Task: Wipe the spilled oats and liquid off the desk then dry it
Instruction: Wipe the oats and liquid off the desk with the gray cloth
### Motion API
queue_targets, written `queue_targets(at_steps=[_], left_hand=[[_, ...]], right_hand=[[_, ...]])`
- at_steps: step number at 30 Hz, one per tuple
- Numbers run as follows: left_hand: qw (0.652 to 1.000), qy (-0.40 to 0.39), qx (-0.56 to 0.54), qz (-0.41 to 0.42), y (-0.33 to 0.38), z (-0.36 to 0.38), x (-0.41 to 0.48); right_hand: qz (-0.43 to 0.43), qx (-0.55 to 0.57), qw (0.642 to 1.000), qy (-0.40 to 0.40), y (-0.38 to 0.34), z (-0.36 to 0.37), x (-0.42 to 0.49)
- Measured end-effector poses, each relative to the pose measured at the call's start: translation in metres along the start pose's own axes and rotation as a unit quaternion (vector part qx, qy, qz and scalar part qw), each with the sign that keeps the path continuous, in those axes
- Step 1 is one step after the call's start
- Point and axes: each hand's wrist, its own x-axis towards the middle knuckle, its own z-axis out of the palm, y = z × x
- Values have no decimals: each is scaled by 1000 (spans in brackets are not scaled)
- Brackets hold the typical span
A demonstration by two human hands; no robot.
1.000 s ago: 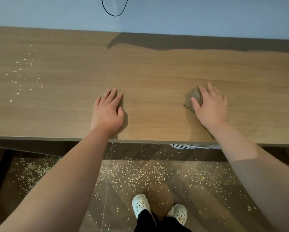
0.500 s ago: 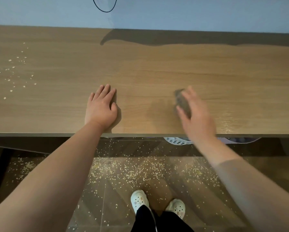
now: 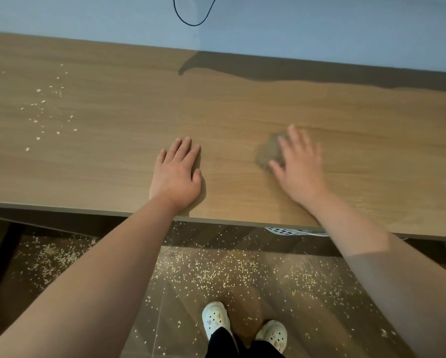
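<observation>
Since half a second ago my right hand (image 3: 300, 166) has slid the cloth (image 3: 267, 151) leftward, closer to my left hand (image 3: 176, 177), and its fingers now point more straight up the desk (image 3: 242, 99). The right hand is motion-blurred, but I can make out spread, fairly straight fingers pressing down on the cloth, not curled round it. Most of the cloth is under the palm, and a grey wad shows past the thumb and forefinger. The left hand lies flat and open on the wood near the front edge, holding nothing and bracing me.

I judge the cloth to be soft, limp and light, and probably damp. It bunches instead of staying spread, so a flat palm over its middle moves it better than a pinch at a corner, which would only drag a tail. To lift it, I would gather the wad from above with all my fingers. The desktop looks smooth, so the cloth should glide easily and could slip out from under a light hand.

Loose oats (image 3: 43, 109) remain scattered on the far left of the desk, well apart from both hands. They are tiny and dry-looking and will skitter ahead of the cloth. I'd sweep them slowly, since many already lie on the floor (image 3: 216, 275).
</observation>
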Motion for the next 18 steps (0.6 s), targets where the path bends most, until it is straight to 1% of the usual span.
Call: queue_targets(at_steps=[2, 3, 4, 5, 6, 7, 8, 9, 10, 11, 12, 13, 15, 16, 17, 18], left_hand=[[1000, 0, -6, -1, 1, 0, 0], [1000, 2, -11, -1, 0, -1, 0], [1000, 4, -19, -1, -1, -1, 0], [1000, 5, -30, 0, -2, -1, 2], [999, 3, -45, 4, -4, -2, 3], [998, 1, -65, 6, -5, -3, 3], [996, 4, -92, 5, -7, -4, 5], [992, 8, -124, 0, -9, -5, 6], [988, 13, -155, -13, -10, -7, 6], [983, 22, -178, -31, -13, -8, 8], [981, 36, -186, -50, -16, -9, 10], [981, 51, -177, -67, -20, -11, 14], [983, 77, -137, -99, -28, -16, 27], [982, 85, -121, -116, -32, -18, 35], [981, 90, -109, -133, -35, -20, 42], [979, 93, -100, -151, -36, -20, 48]], right_hand=[[160, 39, 986, 0, 4, -5, 32], [212, 61, 975, -3, -5, -5, 43], [227, 71, 971, 2, -20, -5, 46], [206, 69, 976, 6, -36, -4, 46], [147, 55, 988, 4, -52, -5, 38], [63, 31, 998, -3, -65, -2, 22], [-28, 11, 999, -12, -72, 1, 7], [-98, -8, 994, -38, -70, -1, -5], [-144, -23, 987, -67, -60, -5, -8], [-162, -37, 982, -88, -46, -8, 1], [-148, -50, 984, -87, -36, -8, 14], [-104, -47, 990, -77, -30, -8, 31], [39, 4, 998, -49, -38, -8, 66], [87, 17, 995, -35, -54, -6, 75], [92, 15, 995, -23, -72, -5, 76], [54, 6, 998, -11, -88, -2, 71]])
